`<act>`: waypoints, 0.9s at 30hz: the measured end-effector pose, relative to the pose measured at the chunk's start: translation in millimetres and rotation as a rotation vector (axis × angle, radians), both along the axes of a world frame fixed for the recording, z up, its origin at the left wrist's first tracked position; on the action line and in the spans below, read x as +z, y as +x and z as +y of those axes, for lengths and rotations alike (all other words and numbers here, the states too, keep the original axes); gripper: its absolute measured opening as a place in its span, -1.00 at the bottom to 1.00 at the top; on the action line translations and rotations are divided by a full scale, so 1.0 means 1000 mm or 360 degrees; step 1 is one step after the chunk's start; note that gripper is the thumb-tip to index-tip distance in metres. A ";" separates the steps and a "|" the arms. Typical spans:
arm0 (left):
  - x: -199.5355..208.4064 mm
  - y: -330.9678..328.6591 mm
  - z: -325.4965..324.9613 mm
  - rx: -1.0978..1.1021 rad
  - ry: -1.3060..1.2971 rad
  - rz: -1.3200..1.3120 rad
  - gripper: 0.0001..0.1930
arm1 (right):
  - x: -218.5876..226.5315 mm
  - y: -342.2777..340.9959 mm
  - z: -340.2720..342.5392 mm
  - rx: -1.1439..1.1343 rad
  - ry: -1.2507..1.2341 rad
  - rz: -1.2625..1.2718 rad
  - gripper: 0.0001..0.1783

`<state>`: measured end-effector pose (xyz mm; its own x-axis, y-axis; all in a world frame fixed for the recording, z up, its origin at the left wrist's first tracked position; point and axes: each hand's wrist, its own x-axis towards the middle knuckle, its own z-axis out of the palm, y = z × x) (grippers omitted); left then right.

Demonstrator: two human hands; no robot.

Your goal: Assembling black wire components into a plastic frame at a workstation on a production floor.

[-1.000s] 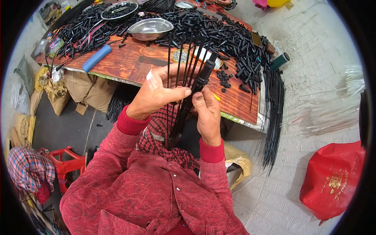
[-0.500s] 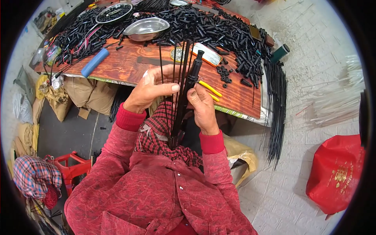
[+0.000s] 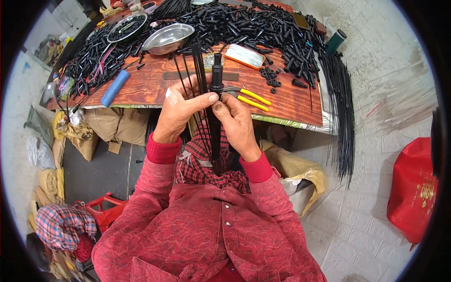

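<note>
My left hand [image 3: 179, 110] grips thin black rods [image 3: 199, 68], right hand [image 3: 236, 123] pinching the black shaft [image 3: 216, 75], by the bench's near edge [image 3: 141, 104]!

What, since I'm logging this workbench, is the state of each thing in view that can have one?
Left hand: closed around black rods
Black rods: fanned
Right hand: closed on black tube
Black tube: held
Pliers: handles spread
Tray: holding thin pale pieces
Pan: holding black pieces
Bowl: open side up
Blue roll: lying flat
</note>
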<state>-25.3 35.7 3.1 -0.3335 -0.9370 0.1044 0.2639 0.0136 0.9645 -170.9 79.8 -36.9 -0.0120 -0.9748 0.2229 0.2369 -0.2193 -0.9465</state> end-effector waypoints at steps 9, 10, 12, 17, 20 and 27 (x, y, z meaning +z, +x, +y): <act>-0.014 0.013 -0.005 0.0059 -0.0147 -0.0007 -0.64 | 0.006 0.025 0.005 -0.0437 -0.0131 0.0392 -0.75; -0.014 0.014 -0.004 0.0056 -0.0143 -0.0026 -0.64 | 0.003 0.028 0.004 -0.0439 -0.0123 0.0373 -0.75; -0.013 0.016 -0.002 0.0120 -0.0179 0.0023 -0.63 | -0.004 0.032 0.001 -0.0374 -0.0035 0.0475 -0.83; -0.026 0.032 -0.006 0.0125 -0.0221 0.0106 -0.63 | -0.006 0.049 -0.002 -0.0492 -0.0135 0.0671 -0.82; -0.028 0.034 -0.004 0.0222 -0.0243 0.0109 -0.64 | -0.004 0.054 -0.001 -0.0483 -0.0110 0.0680 -0.82; -0.028 0.036 -0.003 0.0235 -0.0246 0.0143 -0.64 | -0.004 0.053 -0.001 -0.0446 -0.0173 0.0680 -0.81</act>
<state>11.2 33.0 -25.0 -0.1770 -0.9454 0.2738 0.3329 0.2043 0.9206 -117.4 78.8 -41.4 -0.1548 -0.9182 0.3647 -0.2471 -0.3214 -0.9141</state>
